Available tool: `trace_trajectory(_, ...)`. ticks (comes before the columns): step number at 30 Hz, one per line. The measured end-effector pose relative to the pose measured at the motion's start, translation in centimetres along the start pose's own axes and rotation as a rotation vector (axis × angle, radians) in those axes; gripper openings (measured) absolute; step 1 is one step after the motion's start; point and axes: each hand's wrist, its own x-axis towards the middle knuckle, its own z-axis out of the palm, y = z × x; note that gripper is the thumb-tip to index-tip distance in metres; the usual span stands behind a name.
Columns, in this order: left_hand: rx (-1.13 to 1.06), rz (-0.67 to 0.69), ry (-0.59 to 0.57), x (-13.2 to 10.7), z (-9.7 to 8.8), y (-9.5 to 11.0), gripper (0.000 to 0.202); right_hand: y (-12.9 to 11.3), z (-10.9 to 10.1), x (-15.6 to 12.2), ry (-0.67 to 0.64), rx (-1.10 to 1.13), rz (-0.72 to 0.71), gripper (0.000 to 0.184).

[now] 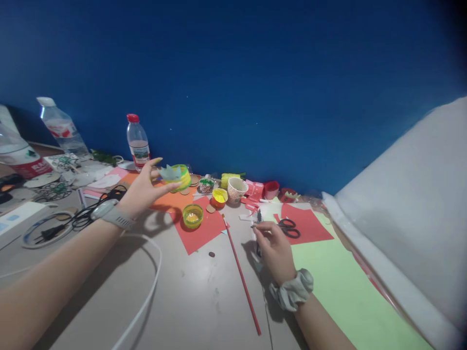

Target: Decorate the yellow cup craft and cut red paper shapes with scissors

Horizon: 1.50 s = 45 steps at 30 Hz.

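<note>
The left hand, raised off the worktop, pinches a yellow-green roll with a pale blue paper shape seemingly already stuck to it, while the right hand grips a slim dark tool beside the scissors, so further pieces probably remain.

Wall: deep, even blue. Desk: plain pale grey.

Ring in the left hand: yellow-green, with a pale blue-grey leaf shape on its front. Slim tool in the right hand: dark, some white.

Watch: grey. Scrunchie: pale grey.

Red sheet, plain, under a clear yellow-green cup with yellow inside. Orange sheet behind it. Light green sheet to the right. Scissors: black handles, on a second red piece.

Stick: red. Bottle: clear, red cap, red-and-white label. Paper cup: cream, finely speckled. Cord: black. Tube: white.
</note>
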Motion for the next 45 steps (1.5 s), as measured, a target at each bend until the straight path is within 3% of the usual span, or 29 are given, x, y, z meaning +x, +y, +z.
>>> trace_trajectory(3, 0.213, 0.112, -0.218, -2.8, 1.0, 4.6, 0.094, -1.4, -2.1, 0.7, 0.106, 0.038, 0.030, 0.015)
trace_trajectory(5, 0.224, 0.094, -0.428, -5.0, 2.7, 6.3, 0.095, -2.8, -3.3, 0.9, 0.156, 0.073, 0.075, 0.017)
trace_trajectory(7, 0.182, 0.038, -0.617, -6.6, 5.0, 6.5, 0.101, -4.2, -4.1, 0.8, 0.135, 0.190, 0.190, 0.018)
trace_trajectory(9, 0.166, -0.012, -0.689, -7.5, 7.2, 5.5, 0.101, -5.4, -4.0, 0.3, 0.049, 0.406, 0.337, 0.021)
trace_trajectory(12, 0.149, -0.077, -0.683, -7.6, 9.9, 3.5, 0.103, -6.1, -3.0, -0.8, -0.080, 0.694, 0.472, 0.023)
trace_trajectory(16, 0.100, -0.112, -0.678, -7.5, 11.7, 2.2, 0.108, -5.0, -1.4, -2.3, -0.191, 0.796, 0.429, 0.018)
trace_trajectory(19, -0.053, -0.116, -0.684, -7.7, 12.4, 2.0, 0.094, -4.0, -0.8, -2.8, -0.227, 0.809, 0.389, 0.015)
trace_trajectory(24, -0.279, -0.174, -0.796, -8.0, 12.7, 1.6, 0.058, -3.6, -0.8, -2.7, -0.184, 0.853, 0.389, 0.013)
trace_trajectory(28, -0.353, -0.314, -0.820, -7.9, 12.5, 0.9, 0.045, -3.8, -0.9, -2.5, -0.161, 0.845, 0.392, 0.010)
trace_trajectory(37, -0.373, -0.336, -0.844, -7.7, 12.7, 0.6, 0.039, -3.9, -1.1, -2.6, -0.193, 0.801, 0.388, 0.010)
trace_trajectory(45, -0.261, -0.322, -0.697, -8.0, 13.0, 1.0, 0.040, -4.3, -1.0, -2.4, -0.155, 0.473, 0.320, 0.007)
